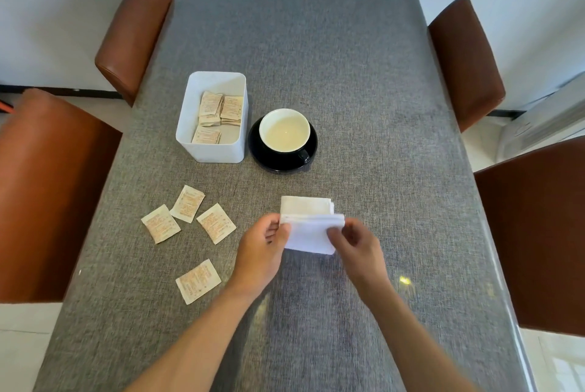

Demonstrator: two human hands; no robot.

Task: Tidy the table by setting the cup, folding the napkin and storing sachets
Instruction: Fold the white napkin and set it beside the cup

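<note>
A white napkin point(308, 227) lies partly folded near the middle of the table, its near half lifted and doubled over. My left hand point(264, 249) pinches its left edge and my right hand point(356, 246) pinches its right edge. Beyond it a cream-lined cup point(284, 130) stands upright on a black saucer point(258, 151). Left of the cup is a white box point(196, 151) with several sachets point(221, 108) inside. Several loose sachets point(216, 223) lie on the table left of my left hand, one point(198, 280) nearest me.
The table point(316, 43) is covered in grey cloth under a glossy sheet. Brown chairs stand at both sides: two on the left point(133, 30) point(44, 195), two on the right point(465, 59) point(538, 233).
</note>
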